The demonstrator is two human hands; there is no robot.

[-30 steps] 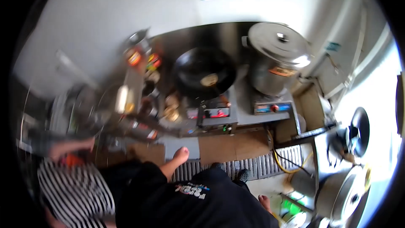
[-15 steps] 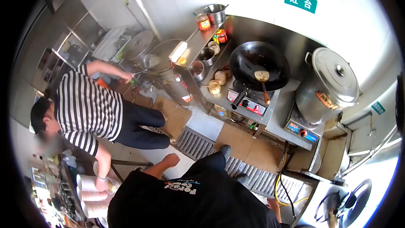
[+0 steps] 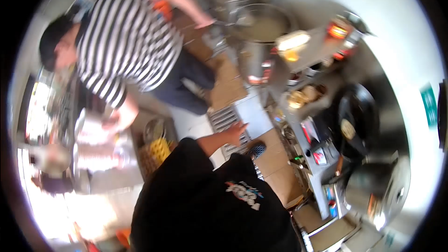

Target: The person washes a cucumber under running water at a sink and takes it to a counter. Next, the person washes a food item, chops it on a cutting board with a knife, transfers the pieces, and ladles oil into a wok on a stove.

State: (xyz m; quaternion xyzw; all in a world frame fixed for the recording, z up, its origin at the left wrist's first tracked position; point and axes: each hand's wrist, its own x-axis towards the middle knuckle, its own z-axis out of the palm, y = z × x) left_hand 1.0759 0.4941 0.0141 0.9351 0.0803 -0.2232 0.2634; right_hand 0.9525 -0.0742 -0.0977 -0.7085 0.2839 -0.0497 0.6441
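My left hand (image 3: pixel 235 133) is held out in front of my black shirt, over the metal floor grate (image 3: pixel 225 120). Its fingers look apart, with nothing in them, though motion blurs the view. My right hand is out of sight. A black wok (image 3: pixel 359 112) sits on the stove to the right, with a ladle (image 3: pixel 347 129) lying in it. Beside the wok is a large lidded steel pot (image 3: pixel 380 189), smeared by motion.
A co-worker in a striped shirt (image 3: pixel 128 37) stands at the left, one hand by stacked bowls (image 3: pixel 95 156). A big round vat (image 3: pixel 263 23) is at the back. Jars (image 3: pixel 298 98) stand near the stove. A yellow item (image 3: pixel 160 150) lies by my left arm.
My view has swung left, so the stove and wok are now farther right. My left hand has gone from closed to open fingers, reaching forward. My right hand has left the view.
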